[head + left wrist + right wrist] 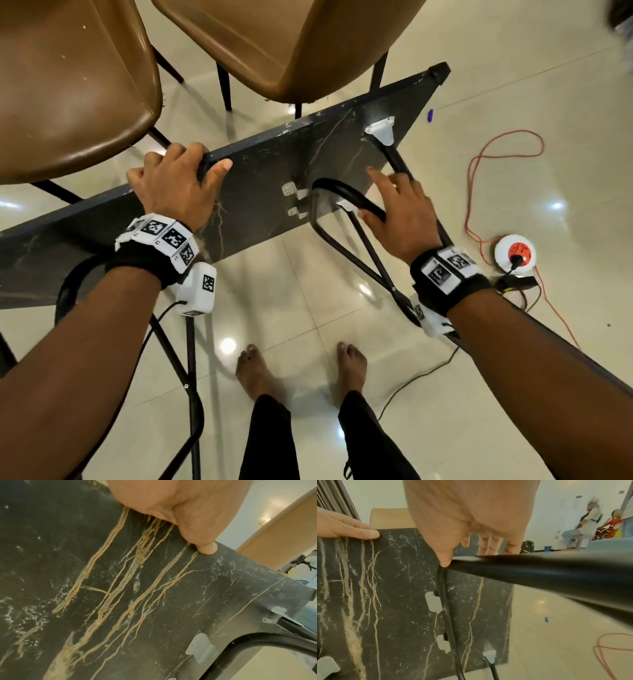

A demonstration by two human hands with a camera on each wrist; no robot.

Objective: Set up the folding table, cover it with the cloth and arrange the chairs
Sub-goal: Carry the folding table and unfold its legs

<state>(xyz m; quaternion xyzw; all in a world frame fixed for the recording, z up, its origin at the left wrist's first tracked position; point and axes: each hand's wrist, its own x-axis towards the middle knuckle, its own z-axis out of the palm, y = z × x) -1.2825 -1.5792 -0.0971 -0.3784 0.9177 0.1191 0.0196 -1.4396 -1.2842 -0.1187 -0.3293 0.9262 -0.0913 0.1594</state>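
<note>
The folding table point(274, 164) stands on its long edge on the tiled floor, with its dark marbled underside point(154, 601) facing me. My left hand point(191, 164) grips the top edge, fingers over the far side and thumb point(207, 549) on the near face. My right hand point(394, 202) holds the black tubular leg frame point(349, 195), which is swung partly out from the board. Its thumb lies against the tube point(539, 572) and its fingers reach over it. Another leg frame point(68, 284) hangs at the left. Two brown chairs point(68, 85) point(274, 44) stand just behind the table. No cloth is in view.
My bare feet point(253, 373) stand close under the table. An orange cable point(496, 161) and a white extension reel point(514, 255) lie on the floor at the right, beside a small blue object point(430, 114). People sit far off point(589, 519).
</note>
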